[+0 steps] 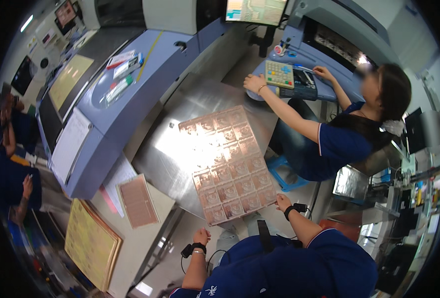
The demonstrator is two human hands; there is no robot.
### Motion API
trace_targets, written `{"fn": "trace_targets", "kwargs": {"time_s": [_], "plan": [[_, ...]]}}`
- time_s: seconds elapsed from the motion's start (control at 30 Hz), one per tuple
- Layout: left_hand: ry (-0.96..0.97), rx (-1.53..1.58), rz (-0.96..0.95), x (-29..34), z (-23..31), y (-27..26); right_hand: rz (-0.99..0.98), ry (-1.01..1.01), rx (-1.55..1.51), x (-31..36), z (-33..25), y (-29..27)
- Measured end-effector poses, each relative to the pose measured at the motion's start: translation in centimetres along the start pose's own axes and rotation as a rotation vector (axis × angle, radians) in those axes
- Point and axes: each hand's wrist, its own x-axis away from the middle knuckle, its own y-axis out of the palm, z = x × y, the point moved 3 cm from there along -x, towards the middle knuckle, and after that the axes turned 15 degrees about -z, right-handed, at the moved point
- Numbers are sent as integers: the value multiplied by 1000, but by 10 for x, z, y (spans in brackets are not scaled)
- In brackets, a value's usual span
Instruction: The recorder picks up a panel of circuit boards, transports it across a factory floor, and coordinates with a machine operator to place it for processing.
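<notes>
A large copper-coloured circuit board panel [231,164], patterned in a grid of repeated blocks, lies tilted across the metal table [163,164], its near end reaching past the edge towards me. My right hand [283,202] pinches its near right corner. At the near left corner is my left hand [201,236], fingers curled and closed at the panel's edge; its fingertips are partly hidden. Each of my wrists bears a dark band with a small device. Bright glare covers part of the panel's left side and the steel beside it.
At right a co-worker [344,144] sits by a blue stool [285,174], one hand near a keypad [279,74]. A blue-grey machine [145,94] stands left. On a side table are a smaller copper panel [138,201] and stacked yellowish panels [92,243]. Another person [11,174] stands far left.
</notes>
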Motion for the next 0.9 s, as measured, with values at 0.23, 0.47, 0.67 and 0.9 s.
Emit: {"fn": "trace_targets", "kwargs": {"time_s": [0.23, 0.47, 0.67, 0.9], "plan": [[10, -66, -19, -1, 26, -11, 110, -92, 168, -31, 35, -9], [71, -110, -44, -4, 45, -15, 166, -92, 77, -21, 57, -8], [88, -160, -66, -12, 31, -21, 175, -7, -30, 23, 19, 10], [-88, -18, -109, -11, -6, -29, 213, -142, 103, -27, 63, 3]]}}
